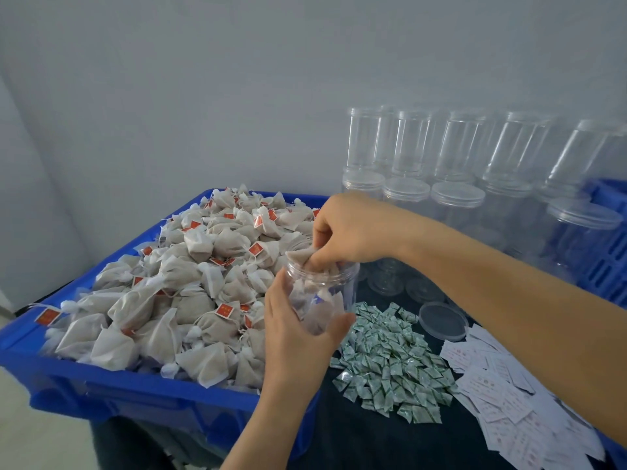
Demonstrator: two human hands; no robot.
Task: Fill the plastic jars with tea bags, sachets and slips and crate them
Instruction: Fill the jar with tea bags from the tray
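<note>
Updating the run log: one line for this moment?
left hand holds jar | right hand pushes tea bag in | lid off

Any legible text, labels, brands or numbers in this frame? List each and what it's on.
None can be read.
Red tags on the tea bags: pale marks, too small to read.
Green and white sachets: print too blurred.
White slips: reddish print, too small.
Held jar, stacked jars, blue crate: no text visible.

Dark table point(369, 435) (cloth-covered) bears crate point(112, 391), sachets point(390, 364), slips point(509, 401), jars point(454, 198).
</note>
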